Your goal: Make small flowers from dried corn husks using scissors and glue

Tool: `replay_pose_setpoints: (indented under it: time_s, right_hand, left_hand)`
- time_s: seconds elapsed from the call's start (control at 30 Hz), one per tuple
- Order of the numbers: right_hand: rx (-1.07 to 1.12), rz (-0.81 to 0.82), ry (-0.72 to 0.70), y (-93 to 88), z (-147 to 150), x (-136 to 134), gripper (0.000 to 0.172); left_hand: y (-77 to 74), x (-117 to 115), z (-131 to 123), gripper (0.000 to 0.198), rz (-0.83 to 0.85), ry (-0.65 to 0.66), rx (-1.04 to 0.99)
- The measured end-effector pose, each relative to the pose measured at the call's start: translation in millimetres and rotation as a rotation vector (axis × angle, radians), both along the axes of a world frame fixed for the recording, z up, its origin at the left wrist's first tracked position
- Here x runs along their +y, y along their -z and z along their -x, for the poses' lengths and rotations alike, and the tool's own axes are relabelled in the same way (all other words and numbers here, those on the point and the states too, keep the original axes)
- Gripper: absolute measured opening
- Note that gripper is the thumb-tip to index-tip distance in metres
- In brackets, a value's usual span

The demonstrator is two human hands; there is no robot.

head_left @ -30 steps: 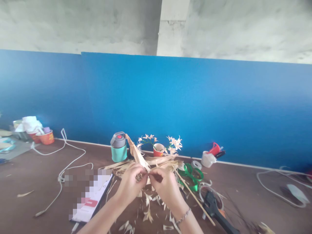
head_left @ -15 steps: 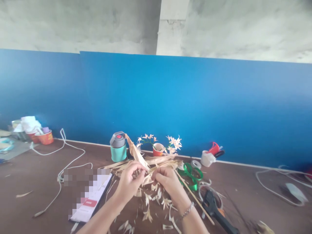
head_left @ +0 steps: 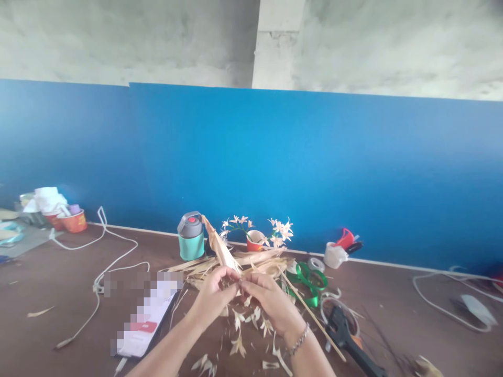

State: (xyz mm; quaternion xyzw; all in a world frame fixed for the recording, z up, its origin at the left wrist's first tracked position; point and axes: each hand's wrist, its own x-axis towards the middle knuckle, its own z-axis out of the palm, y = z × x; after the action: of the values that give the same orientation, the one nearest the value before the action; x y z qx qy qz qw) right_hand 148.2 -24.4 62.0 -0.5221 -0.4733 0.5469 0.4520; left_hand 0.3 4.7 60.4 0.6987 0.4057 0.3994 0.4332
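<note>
My left hand (head_left: 217, 294) and my right hand (head_left: 271, 299) meet over the middle of the table, both pinched with fingertips close together. What they pinch is too small and too covered by the fingers to make out. Right behind them lies a heap of dry corn husks (head_left: 261, 257), one long husk (head_left: 220, 246) leaning up against the bottle. Below my hands, several small pale husk flowers (head_left: 238, 345) and cut scraps (head_left: 204, 364) are spread on the tabletop.
A teal bottle (head_left: 191, 238) and a red cup (head_left: 255, 241) with flower stems (head_left: 279, 230) stand behind. Rightward are green ribbon (head_left: 310, 285), tape (head_left: 316, 264), a white cup (head_left: 335, 256) and a black glue gun (head_left: 349, 343). A phone (head_left: 147, 330) and white cable (head_left: 118, 256) lie left.
My right hand has moved slightly left, bringing its fingertips up against those of my left hand. My left hand has shifted a little to the right. The things on the table stay put.
</note>
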Motion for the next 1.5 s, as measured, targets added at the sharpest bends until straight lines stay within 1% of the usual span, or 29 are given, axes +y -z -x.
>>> replay_pose_setpoints:
  time_s: [0.03, 0.13, 0.2, 0.27, 0.33, 0.43, 0.53, 0.63, 0.77, 0.93, 1.13, 1.23, 1.33, 1.43, 1.5]
  right_hand:
    - [0.017, 0.015, -0.008, -0.3, 0.2, -0.3, 0.022]
    - [0.007, 0.018, -0.004, -1.4, 0.2, -0.6, 0.025]
    - [-0.018, -0.004, 0.006, -1.1, -0.5, -0.1, 0.026]
    - [-0.055, -0.025, 0.023, 0.4, -1.9, 1.3, 0.025]
    - [-0.070, -0.044, 0.045, 2.1, -3.8, 3.2, 0.021]
    - [-0.020, -0.087, 0.064, 2.3, -6.9, 5.2, 0.021]
    - [0.042, -0.091, 0.038, -0.2, -8.4, 4.4, 0.024]
    - [0.104, -0.070, 0.003, -1.7, -7.4, 2.3, 0.028]
    - [0.190, -0.057, -0.015, 1.5, -4.2, 2.2, 0.030]
    - [0.196, -0.031, -0.002, 3.2, -3.4, 3.5, 0.027]
    - [0.220, -0.033, 0.038, -3.6, -11.9, 2.2, 0.029]
    - [0.214, -0.026, 0.074, -3.4, -14.4, 3.5, 0.031]
    - [0.146, -0.067, 0.087, -2.5, -14.3, 4.1, 0.031]
    - [0.020, -0.129, 0.042, -4.1, -13.3, 2.0, 0.031]
    - [-0.027, -0.158, -0.035, -5.5, -12.5, 0.0, 0.033]
  left_hand:
    - [0.8, -0.1, 0.5, 0.006, -0.065, -0.020, 0.011]
    - [4.9, 0.5, 2.8, 0.007, -0.431, -0.081, 0.134]
    - [7.9, 1.0, 4.5, 0.009, -0.621, -0.083, 0.236]
    - [9.4, 1.5, 5.8, 0.010, -0.714, -0.081, 0.301]
    - [8.6, 1.7, 6.9, 0.011, -0.741, -0.085, 0.319]
    - [4.2, 1.6, 8.0, 0.013, -0.711, -0.090, 0.297]
    - [1.3, 1.0, 8.4, 0.014, -0.683, -0.079, 0.277]
    - [2.9, 0.5, 8.1, 0.010, -0.697, -0.071, 0.282]
    - [7.7, 0.1, 6.8, 0.007, -0.754, -0.091, 0.324]
    - [7.4, 0.1, 5.3, 0.010, -0.814, -0.104, 0.361]
    - [-0.1, -2.4, 7.6, 0.013, -0.769, -0.079, 0.325]
    - [-1.4, -3.3, 8.1, 0.014, -0.700, -0.038, 0.290]
    - [-1.0, -2.5, 7.1, 0.014, -0.554, -0.022, 0.220]
    - [-1.1, -1.6, 5.7, 0.013, -0.374, -0.013, 0.172]
    - [-1.4, -1.6, 5.1, 0.013, -0.282, 0.003, 0.153]
